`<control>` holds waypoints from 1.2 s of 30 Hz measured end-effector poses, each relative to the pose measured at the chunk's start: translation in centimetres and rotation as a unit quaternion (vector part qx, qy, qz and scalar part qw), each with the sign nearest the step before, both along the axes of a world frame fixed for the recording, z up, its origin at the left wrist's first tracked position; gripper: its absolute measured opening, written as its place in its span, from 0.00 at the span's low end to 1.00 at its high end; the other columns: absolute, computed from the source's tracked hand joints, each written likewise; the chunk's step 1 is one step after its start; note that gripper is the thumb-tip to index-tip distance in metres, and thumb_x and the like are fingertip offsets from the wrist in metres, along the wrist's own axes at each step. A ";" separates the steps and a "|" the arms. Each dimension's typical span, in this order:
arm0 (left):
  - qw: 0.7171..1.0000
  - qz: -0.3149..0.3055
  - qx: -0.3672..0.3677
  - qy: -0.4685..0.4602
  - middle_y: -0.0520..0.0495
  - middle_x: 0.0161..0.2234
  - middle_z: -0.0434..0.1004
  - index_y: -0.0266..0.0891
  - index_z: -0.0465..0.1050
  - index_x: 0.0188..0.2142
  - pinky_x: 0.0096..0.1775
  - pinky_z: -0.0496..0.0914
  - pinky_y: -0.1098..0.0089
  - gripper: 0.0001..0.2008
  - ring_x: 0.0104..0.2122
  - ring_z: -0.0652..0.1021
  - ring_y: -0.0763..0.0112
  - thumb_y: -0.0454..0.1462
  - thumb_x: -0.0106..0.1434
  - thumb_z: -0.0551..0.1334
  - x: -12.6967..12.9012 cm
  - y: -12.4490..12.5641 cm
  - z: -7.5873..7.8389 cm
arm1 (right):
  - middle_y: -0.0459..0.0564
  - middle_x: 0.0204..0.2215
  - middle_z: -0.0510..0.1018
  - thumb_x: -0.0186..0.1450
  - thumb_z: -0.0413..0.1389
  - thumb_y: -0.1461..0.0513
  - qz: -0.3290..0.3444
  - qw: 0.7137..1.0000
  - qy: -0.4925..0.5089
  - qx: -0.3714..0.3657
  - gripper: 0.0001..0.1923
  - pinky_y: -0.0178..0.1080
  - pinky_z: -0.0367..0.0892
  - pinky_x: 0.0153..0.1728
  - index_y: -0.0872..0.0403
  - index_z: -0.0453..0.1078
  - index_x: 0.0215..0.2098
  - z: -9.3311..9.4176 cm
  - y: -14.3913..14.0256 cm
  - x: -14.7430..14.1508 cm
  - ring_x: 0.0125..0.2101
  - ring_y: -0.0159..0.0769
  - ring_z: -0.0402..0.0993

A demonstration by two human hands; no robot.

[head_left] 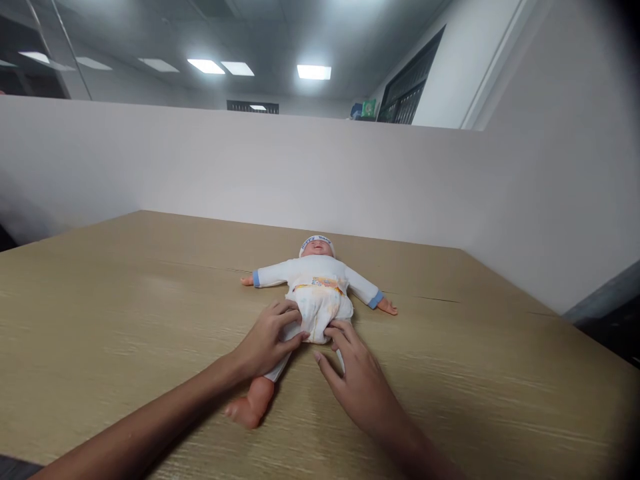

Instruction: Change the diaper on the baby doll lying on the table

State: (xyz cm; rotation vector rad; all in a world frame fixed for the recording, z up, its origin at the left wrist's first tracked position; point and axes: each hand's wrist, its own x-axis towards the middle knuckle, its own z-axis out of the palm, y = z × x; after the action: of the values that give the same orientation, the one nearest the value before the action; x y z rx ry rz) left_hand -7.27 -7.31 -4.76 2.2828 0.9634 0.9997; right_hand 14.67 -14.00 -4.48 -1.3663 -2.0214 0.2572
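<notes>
A: Where is the doll (316, 283) found relative to each hand?

B: It is laid on its back at the centre of the frame, on the wooden counter (125, 287). The left hand (265, 343) is curled over the lower left edge of the diaper (319, 313), the fabric being gripped by its fingers. The right hand (357, 373) is set just below the diaper, its fingertips pressed against the lower right edge, fingers loosely spread.

A: How is the doll's long axis aligned?

B: The head is pointed toward the top of the frame, the legs toward the bottom; one bare foot (245, 410) is seen at lower left. The arms are stretched out sideways.

A: What is seen around it?

B: A white partition (150, 160) is raised behind the counter
</notes>
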 end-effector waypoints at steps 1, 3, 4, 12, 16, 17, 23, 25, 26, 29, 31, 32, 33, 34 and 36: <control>1.000 -0.004 -0.003 0.003 0.44 0.49 0.78 0.43 0.71 0.37 0.54 0.66 0.56 0.10 0.50 0.74 0.55 0.44 0.74 0.64 0.0 0.0 0.1 | 0.58 0.57 0.77 0.72 0.58 0.63 0.002 1.000 0.002 -0.004 0.11 0.56 0.77 0.54 0.48 0.71 0.52 -0.1 0.0 0.0 0.55 0.54 0.77; 1.000 -0.010 -0.011 0.010 0.45 0.46 0.79 0.43 0.70 0.37 0.53 0.66 0.56 0.11 0.48 0.73 0.54 0.45 0.74 0.63 0.0 0.0 0.3 | 0.58 0.56 0.77 0.72 0.57 0.62 0.002 1.000 0.003 -0.010 0.09 0.57 0.75 0.54 0.49 0.71 0.51 -0.2 0.1 0.0 0.55 0.54 0.76; 1.000 -0.012 -0.015 0.013 0.46 0.44 0.79 0.43 0.70 0.36 0.52 0.65 0.56 0.11 0.47 0.73 0.55 0.45 0.74 0.63 0.0 0.0 0.4 | 0.59 0.55 0.78 0.72 0.57 0.63 0.000 1.000 0.003 -0.013 0.08 0.57 0.75 0.54 0.50 0.70 0.50 -0.2 0.1 0.0 0.54 0.54 0.77; 0.999 -0.016 -0.037 0.010 0.51 0.34 0.72 0.42 0.64 0.33 0.44 0.61 0.61 0.14 0.40 0.67 0.60 0.44 0.73 0.63 -0.1 0.3 0.6 | 0.53 0.44 0.76 0.70 0.59 0.64 -0.009 1.000 0.012 -0.021 0.05 0.48 0.74 0.45 0.51 0.69 0.45 0.4 0.2 -0.3 0.42 0.45 0.75; 0.999 -0.005 -0.045 -0.008 0.51 0.34 0.70 0.42 0.65 0.35 0.43 0.61 0.63 0.12 0.40 0.67 0.61 0.43 0.71 0.64 -0.2 0.5 0.2 | 0.53 0.48 0.76 0.71 0.58 0.63 -0.006 0.999 0.029 -0.024 0.07 0.48 0.74 0.48 0.51 0.70 0.48 0.3 0.1 -0.2 0.44 0.45 0.76; 0.999 -0.003 -0.048 -0.010 0.51 0.35 0.69 0.42 0.65 0.35 0.43 0.61 0.63 0.12 0.41 0.67 0.61 0.43 0.71 0.64 -0.3 0.6 0.1 | 0.54 0.50 0.77 0.71 0.58 0.62 -0.004 0.999 0.033 -0.028 0.07 0.48 0.74 0.49 0.51 0.70 0.48 0.3 0.1 -0.2 0.45 0.45 0.77; 0.999 -0.009 -0.047 -0.004 0.51 0.35 0.71 0.43 0.64 0.34 0.47 0.62 0.61 0.11 0.42 0.67 0.60 0.42 0.71 0.63 -0.3 0.1 0.4 | 0.59 0.61 0.74 0.72 0.58 0.59 -0.014 0.998 0.036 -0.048 0.11 0.54 0.72 0.60 0.51 0.72 0.52 -0.2 0.0 -0.1 0.58 0.51 0.76; 0.999 0.001 -0.052 0.002 0.50 0.35 0.70 0.43 0.65 0.34 0.46 0.62 0.61 0.11 0.43 0.67 0.59 0.42 0.71 0.63 -0.3 0.0 0.5 | 0.58 0.62 0.75 0.72 0.57 0.58 -0.016 0.998 0.031 -0.051 0.11 0.55 0.70 0.62 0.51 0.73 0.52 -0.2 0.0 -0.1 0.61 0.52 0.74; 0.998 0.007 -0.055 0.002 0.50 0.34 0.69 0.43 0.65 0.34 0.46 0.62 0.61 0.10 0.43 0.67 0.59 0.42 0.71 0.63 -0.3 -0.1 0.5 | 0.58 0.62 0.75 0.72 0.57 0.58 -0.015 0.998 0.029 -0.051 0.11 0.54 0.70 0.63 0.51 0.73 0.51 -0.2 0.0 -0.1 0.62 0.52 0.74; 0.998 0.016 -0.063 -0.002 0.50 0.35 0.68 0.42 0.68 0.35 0.46 0.63 0.62 0.10 0.43 0.68 0.59 0.43 0.69 0.65 -0.3 0.1 0.1 | 0.58 0.59 0.77 0.72 0.57 0.58 -0.018 0.998 0.033 -0.043 0.11 0.52 0.71 0.60 0.51 0.73 0.51 0.0 0.0 -0.3 0.59 0.51 0.76; 0.997 0.027 -0.071 -0.013 0.50 0.36 0.67 0.42 0.69 0.36 0.45 0.64 0.62 0.11 0.43 0.69 0.59 0.44 0.68 0.66 -0.3 0.2 -0.2 | 0.57 0.55 0.79 0.71 0.58 0.58 -0.020 0.998 0.036 -0.038 0.12 0.51 0.72 0.56 0.52 0.72 0.51 0.1 0.0 -0.4 0.55 0.50 0.78; 0.996 0.032 -0.076 -0.019 0.50 0.36 0.67 0.42 0.69 0.37 0.45 0.64 0.62 0.11 0.42 0.69 0.59 0.44 0.67 0.67 -0.3 0.3 -0.4 | 0.56 0.52 0.80 0.71 0.57 0.58 -0.020 0.998 0.035 -0.040 0.12 0.50 0.73 0.54 0.52 0.72 0.51 0.2 0.1 -0.4 0.52 0.49 0.79; 0.996 0.036 -0.079 -0.024 0.50 0.37 0.66 0.42 0.70 0.38 0.44 0.64 0.62 0.11 0.42 0.69 0.60 0.45 0.67 0.67 -0.3 0.3 -0.5 | 0.54 0.49 0.81 0.71 0.57 0.58 -0.019 0.998 0.032 -0.046 0.11 0.49 0.73 0.52 0.51 0.71 0.50 0.3 0.1 -0.4 0.49 0.48 0.79; 0.996 0.038 -0.081 -0.029 0.50 0.37 0.66 0.42 0.70 0.40 0.44 0.64 0.62 0.12 0.42 0.70 0.60 0.45 0.67 0.68 -0.3 0.4 -0.6 | 0.53 0.46 0.81 0.71 0.57 0.58 -0.019 0.998 0.028 -0.054 0.10 0.48 0.73 0.49 0.51 0.71 0.48 0.4 0.2 -0.4 0.46 0.47 0.79; 0.995 0.040 -0.083 -0.038 0.50 0.37 0.66 0.42 0.70 0.42 0.44 0.64 0.62 0.13 0.42 0.70 0.60 0.45 0.66 0.69 -0.3 0.5 -0.9 | 0.50 0.38 0.80 0.71 0.56 0.56 -0.028 0.997 0.027 -0.069 0.09 0.46 0.71 0.44 0.51 0.70 0.47 0.6 0.5 -0.4 0.41 0.46 0.79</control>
State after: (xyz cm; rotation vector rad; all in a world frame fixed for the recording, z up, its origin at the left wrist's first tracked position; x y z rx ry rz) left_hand -7.58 -6.81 -5.62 2.0690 1.0713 0.9928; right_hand 14.32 -13.54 -3.86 -1.4832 -1.9482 0.4113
